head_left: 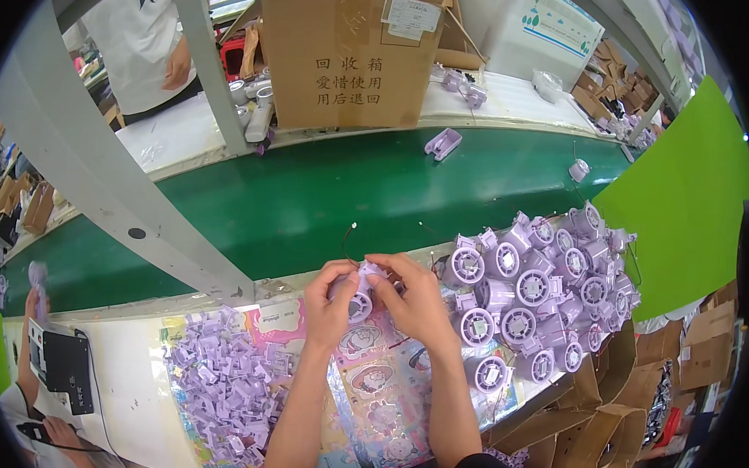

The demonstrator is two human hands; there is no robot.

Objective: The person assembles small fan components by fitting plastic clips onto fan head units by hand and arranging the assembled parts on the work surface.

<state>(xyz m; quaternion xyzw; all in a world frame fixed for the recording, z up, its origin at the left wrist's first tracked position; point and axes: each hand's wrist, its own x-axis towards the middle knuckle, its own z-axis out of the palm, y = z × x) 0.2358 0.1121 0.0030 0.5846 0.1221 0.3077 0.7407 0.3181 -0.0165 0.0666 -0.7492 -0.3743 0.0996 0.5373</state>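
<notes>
Over the near edge of the bench, both my hands are closed around a lilac round plastic fan housing [359, 308]. My left hand [328, 306] grips its left side. My right hand [416, 302] holds it from the right, with thumb and fingers at the top, where a small lilac piece shows partly between the fingertips. A thin wire with a small white plug rises from the housing. To the left of my forearms lies a heap of small lilac plastic parts [227, 387]. Similar fan housings [533, 287] are piled up on the right, several with wires sticking out.
Beyond my hands runs a green conveyor belt [335, 181], carrying a lilac shell [443, 143]. A cardboard box [350, 55] stands behind it. Grey frame posts [141, 162] cross the left. Co-workers are at the far left and back left. Open cartons [585, 414] stand at right.
</notes>
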